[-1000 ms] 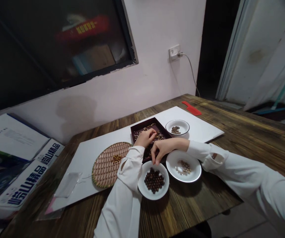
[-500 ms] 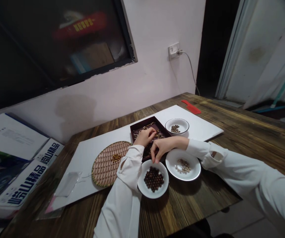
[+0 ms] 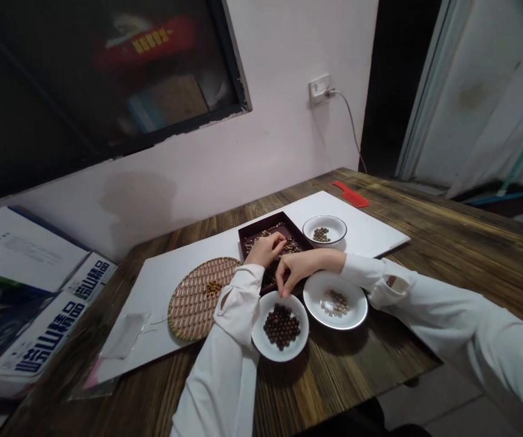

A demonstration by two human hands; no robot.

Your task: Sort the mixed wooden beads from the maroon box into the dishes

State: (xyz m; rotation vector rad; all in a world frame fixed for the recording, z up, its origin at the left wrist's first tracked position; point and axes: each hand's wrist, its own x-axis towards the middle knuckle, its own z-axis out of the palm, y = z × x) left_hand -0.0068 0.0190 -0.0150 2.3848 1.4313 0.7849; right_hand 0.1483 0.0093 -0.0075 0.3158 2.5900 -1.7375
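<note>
My left hand (image 3: 265, 249) is over the dark red tray (image 3: 298, 226), which holds several small mixed beads. Its fingers are pinched together, and whatever may be in them is too small to make out. My right hand (image 3: 295, 271) reaches across to the far rim of a white bowl (image 3: 261, 340) of dark brown beads (image 3: 281, 326). Thumb and fingertips are pressed together there, pointing down; I cannot see what they hold, if anything. Both hands and the left sleeve hide part of the tray.
Right of the brown beads stands a white bowl (image 3: 357, 318) with pale beads. Another dark-rimmed bowl (image 3: 340, 229) sits behind it. A woven round mat (image 3: 188, 306) bears yellowish beads. A red comb (image 3: 352, 195), a clear plastic bag (image 3: 122, 335) and a printed box (image 3: 45, 343) lie around.
</note>
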